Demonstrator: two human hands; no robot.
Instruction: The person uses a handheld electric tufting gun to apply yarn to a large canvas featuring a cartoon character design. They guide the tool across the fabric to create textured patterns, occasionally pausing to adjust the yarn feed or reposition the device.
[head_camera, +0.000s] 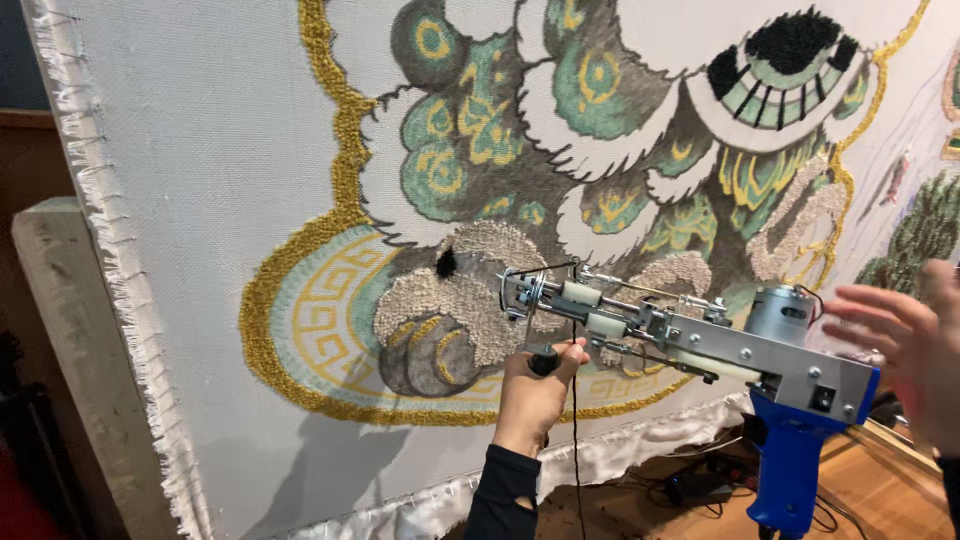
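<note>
Two hands: both working at the tufting gun (690, 340)
Left hand (535, 395): clenching tight around the gun's front grip, under the nose
Right hand (905, 335): hovering blurred beside the motor, fingers spreading wide, gripping nothing
Tufting gun: pointing at the tufted cloth (200, 180), black yarn (575, 440) dangling below

We are seeing a white cloth (200, 200) showing gold borders, teal and grey scrolls and black tufts across mid-frame; lower right, a gun (700, 345) is showing silver metal over a blue grip.
</note>
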